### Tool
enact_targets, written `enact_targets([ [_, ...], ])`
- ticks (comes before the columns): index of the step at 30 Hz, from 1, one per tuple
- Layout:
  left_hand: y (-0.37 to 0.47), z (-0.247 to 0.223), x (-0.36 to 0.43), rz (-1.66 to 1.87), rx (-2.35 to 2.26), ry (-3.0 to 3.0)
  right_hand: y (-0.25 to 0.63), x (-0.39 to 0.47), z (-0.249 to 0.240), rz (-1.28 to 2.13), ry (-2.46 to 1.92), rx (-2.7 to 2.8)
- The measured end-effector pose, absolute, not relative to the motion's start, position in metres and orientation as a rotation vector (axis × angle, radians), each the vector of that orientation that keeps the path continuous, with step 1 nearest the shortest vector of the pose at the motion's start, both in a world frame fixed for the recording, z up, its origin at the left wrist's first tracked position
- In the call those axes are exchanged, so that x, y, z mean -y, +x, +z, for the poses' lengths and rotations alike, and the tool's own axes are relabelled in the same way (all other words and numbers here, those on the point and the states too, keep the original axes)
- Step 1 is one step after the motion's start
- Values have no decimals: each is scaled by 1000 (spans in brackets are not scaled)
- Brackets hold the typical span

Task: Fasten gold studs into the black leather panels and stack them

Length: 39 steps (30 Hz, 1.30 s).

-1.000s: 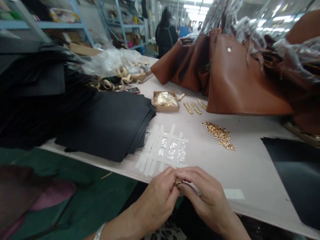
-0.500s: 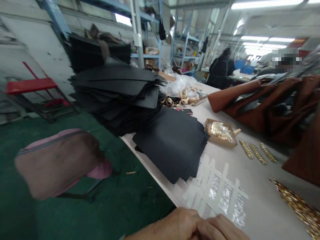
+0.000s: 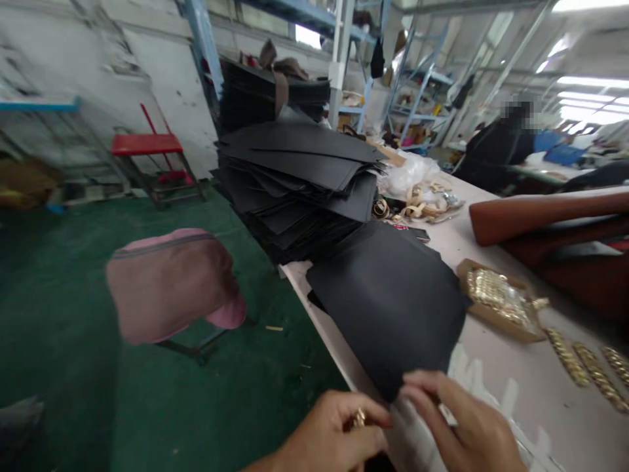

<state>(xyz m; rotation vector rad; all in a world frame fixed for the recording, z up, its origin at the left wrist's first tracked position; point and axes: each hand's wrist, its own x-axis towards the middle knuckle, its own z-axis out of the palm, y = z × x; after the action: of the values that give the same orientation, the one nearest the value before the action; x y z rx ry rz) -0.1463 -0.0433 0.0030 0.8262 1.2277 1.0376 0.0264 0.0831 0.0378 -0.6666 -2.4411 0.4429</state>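
My left hand [image 3: 339,429] is at the bottom centre, its fingers curled round a small gold chain piece [image 3: 360,417]. To its right, my right hand [image 3: 464,419] has thumb and forefinger close together near the front corner of a stack of black sheets [image 3: 393,295]; what they pinch, if anything, is too small to make out. A gap separates the two hands. White strips [image 3: 511,393] lie partly behind my right hand. Further right is a cardboard box [image 3: 506,298] of gold chains, with several chain pieces [image 3: 567,357] on the pale table [image 3: 491,357].
A taller black pile [image 3: 295,177] stands at the table's far left part. Brown leather pieces [image 3: 540,229] are at the right. A stool with a brownish cushion [image 3: 167,285] and a red stool [image 3: 147,144] stand on the green floor. A person in black [image 3: 501,151] is in the background.
The view has turned left. My hands, together before, are now apart and higher in view, and the gold piece in my left hand shows. My right hand is nearer the black sheets.
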Motion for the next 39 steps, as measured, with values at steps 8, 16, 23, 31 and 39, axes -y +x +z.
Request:
enact_targets([
  [8, -157, -3, 33, 1463, -1477, 421, -34, -165, 50, 101, -669, 2553],
  [16, -164, -4, 33, 1557, -1249, 385, 11, -104, 40, 248, -658, 2680],
  [23, -142, -9, 48, 1226, -983, 452, 76, -49, 25, 1000, -1093, 2406],
  [31, -112, -7, 47, 1074, -1073, 306, 76, -32, 12, 1688, -1393, 1556],
  [39, -109, -6, 48, 1058, -1095, 319, 70, -38, 17, 1742, -1391, 1600],
])
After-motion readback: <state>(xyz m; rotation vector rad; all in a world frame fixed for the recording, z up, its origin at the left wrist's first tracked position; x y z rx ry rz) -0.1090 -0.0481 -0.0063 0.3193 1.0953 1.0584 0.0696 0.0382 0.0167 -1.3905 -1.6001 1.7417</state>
